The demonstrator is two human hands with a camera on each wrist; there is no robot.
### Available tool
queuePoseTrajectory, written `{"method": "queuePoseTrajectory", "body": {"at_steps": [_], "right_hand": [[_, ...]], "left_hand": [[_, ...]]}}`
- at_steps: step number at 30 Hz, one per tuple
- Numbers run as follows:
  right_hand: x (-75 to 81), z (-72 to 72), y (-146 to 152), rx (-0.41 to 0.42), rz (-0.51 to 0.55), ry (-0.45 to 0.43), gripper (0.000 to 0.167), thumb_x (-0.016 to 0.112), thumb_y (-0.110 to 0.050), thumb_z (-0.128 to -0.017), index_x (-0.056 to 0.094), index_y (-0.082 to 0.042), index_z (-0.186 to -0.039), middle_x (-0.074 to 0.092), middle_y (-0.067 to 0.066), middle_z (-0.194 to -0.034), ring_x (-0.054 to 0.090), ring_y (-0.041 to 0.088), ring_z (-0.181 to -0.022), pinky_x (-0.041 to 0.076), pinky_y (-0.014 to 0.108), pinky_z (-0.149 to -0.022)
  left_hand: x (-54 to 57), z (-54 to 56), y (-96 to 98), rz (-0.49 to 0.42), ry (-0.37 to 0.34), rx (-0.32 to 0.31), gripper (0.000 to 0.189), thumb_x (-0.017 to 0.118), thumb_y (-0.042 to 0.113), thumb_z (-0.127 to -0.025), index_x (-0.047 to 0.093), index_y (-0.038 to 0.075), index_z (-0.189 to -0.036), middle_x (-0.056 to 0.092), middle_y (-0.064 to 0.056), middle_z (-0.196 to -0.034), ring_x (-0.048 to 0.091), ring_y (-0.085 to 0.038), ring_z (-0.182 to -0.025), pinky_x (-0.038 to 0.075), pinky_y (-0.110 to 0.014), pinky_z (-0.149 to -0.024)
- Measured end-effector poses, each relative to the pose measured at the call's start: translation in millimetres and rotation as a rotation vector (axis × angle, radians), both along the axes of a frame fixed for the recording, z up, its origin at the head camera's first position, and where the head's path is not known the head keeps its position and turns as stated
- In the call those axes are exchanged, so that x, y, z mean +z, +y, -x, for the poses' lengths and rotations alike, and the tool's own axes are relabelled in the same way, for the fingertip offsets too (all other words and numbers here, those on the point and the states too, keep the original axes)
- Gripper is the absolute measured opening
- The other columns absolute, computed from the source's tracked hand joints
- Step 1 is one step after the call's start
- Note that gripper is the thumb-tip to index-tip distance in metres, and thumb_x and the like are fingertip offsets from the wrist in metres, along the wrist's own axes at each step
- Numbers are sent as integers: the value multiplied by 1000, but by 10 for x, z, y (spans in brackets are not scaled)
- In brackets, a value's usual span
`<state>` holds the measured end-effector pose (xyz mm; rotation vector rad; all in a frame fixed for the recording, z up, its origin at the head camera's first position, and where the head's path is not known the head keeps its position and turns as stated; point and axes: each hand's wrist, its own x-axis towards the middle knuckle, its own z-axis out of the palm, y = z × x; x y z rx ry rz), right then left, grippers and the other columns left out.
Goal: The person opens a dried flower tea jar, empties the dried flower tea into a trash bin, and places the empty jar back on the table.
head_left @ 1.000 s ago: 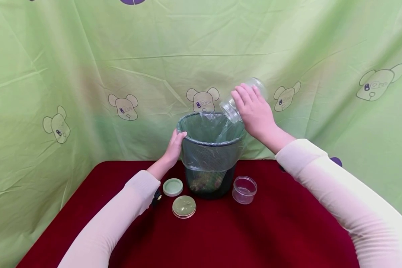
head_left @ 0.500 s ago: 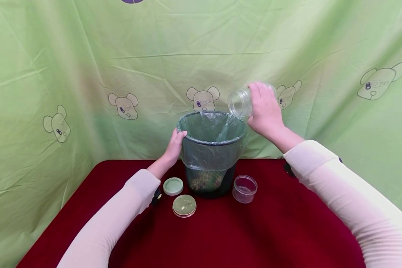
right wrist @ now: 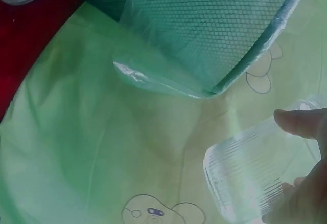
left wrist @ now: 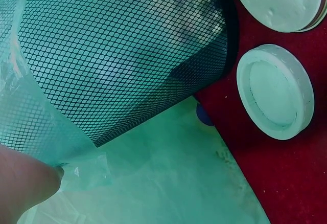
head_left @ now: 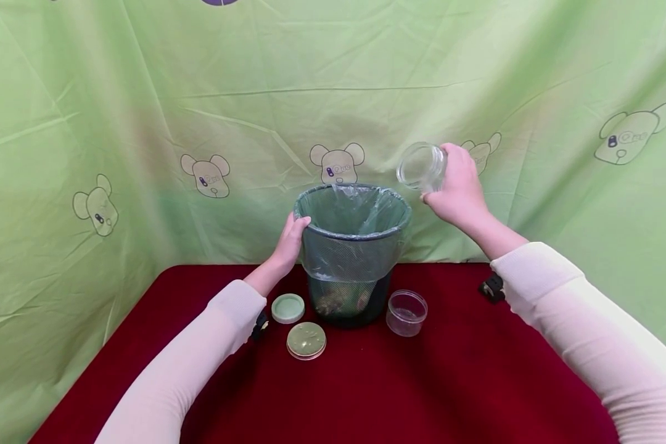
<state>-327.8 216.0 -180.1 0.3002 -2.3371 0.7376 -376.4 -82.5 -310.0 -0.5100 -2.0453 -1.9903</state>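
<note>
My left hand (head_left: 288, 245) grips the left rim of a dark mesh trash bin (head_left: 348, 293), its thumb over the edge. A thin clear plastic bag (head_left: 344, 262) lines the bin and folds down over its outside. To the right of the bin and above its rim, my right hand (head_left: 459, 190) holds a clear jar (head_left: 420, 168) on its side, open mouth toward the bin. No contents show in the jar; its ribbed wall (right wrist: 245, 170) appears in the right wrist view. Something brownish lies at the bottom of the bin, blurred by the mesh.
A pale green lid (head_left: 288, 308) and a gold lid (head_left: 306, 340) lie left of and before the bin. On the right stands a short clear container (head_left: 407, 314). The red-covered table (head_left: 377, 388) meets a green cloth backdrop (head_left: 266, 80) behind.
My right hand has moved right, away from over the bin's mouth, and turned the jar from tipped down to about level. The left hand stays at the rim.
</note>
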Motion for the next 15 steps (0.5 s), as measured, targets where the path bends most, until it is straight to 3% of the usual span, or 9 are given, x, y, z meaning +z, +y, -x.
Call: {"method": "queuePoseTrajectory", "body": {"at_steps": [6,15], "right_hand": [[-54,-63,104,-9,123,-94,88,82,0,-66,35,7,-139,40,26,-135,38,41,-122,32,55,-103],[-195,-196,272,3,268,-229,85,81,-3,-71,35,4,-142,45,24,-133,41,38,-119,32,52,-102]], "left_hand": [[6,4,3,-7,-1,5,65,43,30,-91,30,-2,-145,35,-19,-145,33,-24,-128,23,-39,-109],[19,-26,12,-19,11,-13,59,42,27,-91,35,-5,-140,39,-24,-139,37,-25,-121,27,-38,-105]]}}
